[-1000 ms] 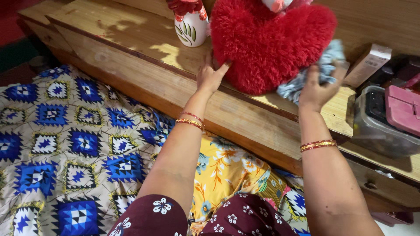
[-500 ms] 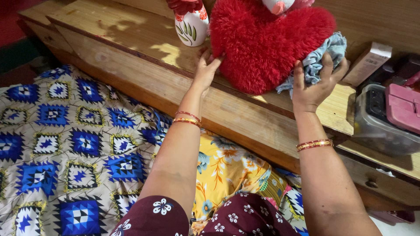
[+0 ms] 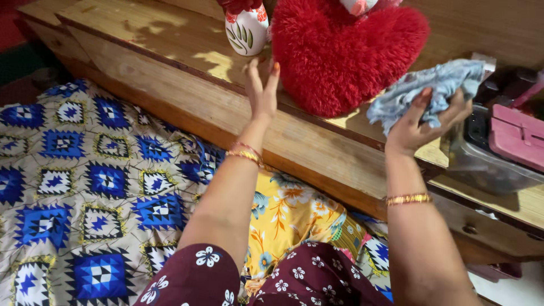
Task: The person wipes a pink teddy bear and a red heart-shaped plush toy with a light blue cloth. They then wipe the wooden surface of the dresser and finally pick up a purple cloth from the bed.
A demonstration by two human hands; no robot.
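A fluffy red heart-shaped cushion stands on a wooden headboard shelf. My left hand hovers just left of the cushion with fingers apart, holding nothing. My right hand is lifted to the right of the cushion and grips a crumpled light blue cloth. Both wrists carry gold and red bangles.
A white vase with green leaf marks stands left of the cushion. A clear plastic box with a pink case sits at the right. Below lies a blue patterned bedsheet and a yellow floral cloth.
My right hand has drawn the blue cloth away from the cushion, up and to the right. My left hand has let go of the cushion's edge and opened.
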